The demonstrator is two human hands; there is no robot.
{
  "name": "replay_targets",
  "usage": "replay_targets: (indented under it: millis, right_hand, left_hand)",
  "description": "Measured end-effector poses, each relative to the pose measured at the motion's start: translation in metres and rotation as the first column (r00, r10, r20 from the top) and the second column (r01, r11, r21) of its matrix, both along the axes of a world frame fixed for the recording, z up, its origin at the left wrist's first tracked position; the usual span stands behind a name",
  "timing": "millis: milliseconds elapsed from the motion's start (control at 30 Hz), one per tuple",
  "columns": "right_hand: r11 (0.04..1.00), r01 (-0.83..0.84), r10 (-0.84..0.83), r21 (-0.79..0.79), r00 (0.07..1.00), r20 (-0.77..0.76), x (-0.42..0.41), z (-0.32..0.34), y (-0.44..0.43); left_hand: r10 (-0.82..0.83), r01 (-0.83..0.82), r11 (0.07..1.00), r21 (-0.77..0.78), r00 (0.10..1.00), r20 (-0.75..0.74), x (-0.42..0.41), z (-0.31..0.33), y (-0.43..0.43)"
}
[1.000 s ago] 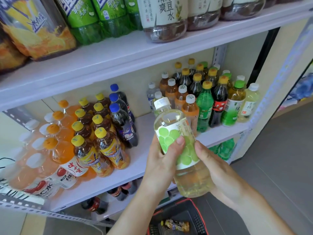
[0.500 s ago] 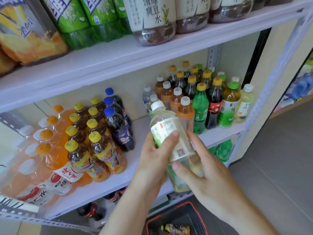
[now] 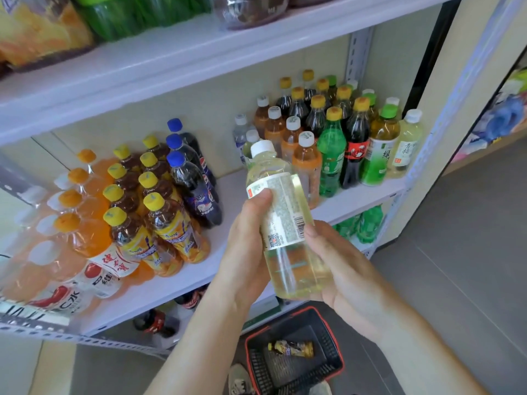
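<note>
A clear bottle of pale yellow drink with a white cap is held upright in front of the shelf, its label's small print, barcode and QR code facing me. My left hand grips its left side, thumb pressed on the label. From the right, my right hand cups the lower half, thumb on the label near the barcode. Both hands hold it above a red and black shopping basket on the floor.
The white middle shelf holds several bottles: orange drinks at left, yellow-capped tea, blue-capped cola, then green, dark and pale bottles at right. Large bottles stand on the upper shelf. A small bottle lies in the basket. Grey floor lies to the right.
The bottle has been turned in my hands: the green-dotted front of the label has rotated away and the printed back with barcode now faces me. The view shifted slightly downward.
</note>
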State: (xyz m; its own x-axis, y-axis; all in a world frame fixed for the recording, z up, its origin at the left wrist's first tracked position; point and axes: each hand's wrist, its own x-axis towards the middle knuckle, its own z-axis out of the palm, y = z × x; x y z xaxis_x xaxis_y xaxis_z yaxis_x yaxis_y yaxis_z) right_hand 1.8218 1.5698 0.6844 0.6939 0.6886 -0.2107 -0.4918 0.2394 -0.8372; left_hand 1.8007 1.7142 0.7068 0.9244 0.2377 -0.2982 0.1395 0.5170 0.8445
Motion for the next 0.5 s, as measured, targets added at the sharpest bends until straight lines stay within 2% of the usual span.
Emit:
replay_targets:
  millis: [100, 200, 233, 300, 333, 367, 433, 500]
  right_hand:
    - [0.992, 0.069, -0.058, -0.108, 0.993, 0.107, 0.0, 0.004, -0.004]
    - [0.94, 0.198, -0.073, -0.277, 0.912, 0.405, -0.003, 0.012, -0.006]
    - [0.88, 0.294, -0.05, -0.372, 0.838, 0.544, -0.003, 0.011, -0.006]
    - [0.693, 0.534, 0.084, -0.484, 0.607, 0.79, -0.005, 0.005, -0.003]
    - [0.63, 0.612, 0.155, -0.478, 0.504, 0.849, -0.008, 0.003, -0.001]
    - [0.615, 0.64, 0.191, -0.46, 0.445, 0.875, -0.01, 0.001, 0.001]
    - [0.663, 0.608, 0.188, -0.436, 0.429, 0.884, -0.012, -0.003, 0.001]
    - [0.738, 0.526, 0.118, -0.423, 0.517, 0.848, -0.012, -0.005, -0.002]
  left_hand:
    - [0.022, -0.023, 0.991, 0.134, 1.0, 0.008, 0.0, 0.001, 0.003]
    - [0.039, -0.043, 0.95, 0.308, 0.999, 0.022, 0.0, 0.001, 0.01]
    - [0.026, -0.033, 0.944, 0.327, 0.999, 0.025, -0.001, 0.001, 0.011]
    - [0.008, -0.021, 0.962, 0.272, 0.999, 0.048, 0.0, 0.002, 0.004]
    - [0.04, -0.055, 0.972, 0.229, 0.997, 0.071, 0.001, 0.002, -0.001]
    - [0.095, -0.11, 0.977, 0.183, 0.991, 0.09, 0.002, 0.001, -0.006]
    - [0.198, -0.21, 0.972, 0.102, 0.974, 0.111, 0.003, 0.001, -0.009]
    - [0.258, -0.263, 0.964, 0.029, 0.959, 0.119, 0.002, -0.004, -0.005]
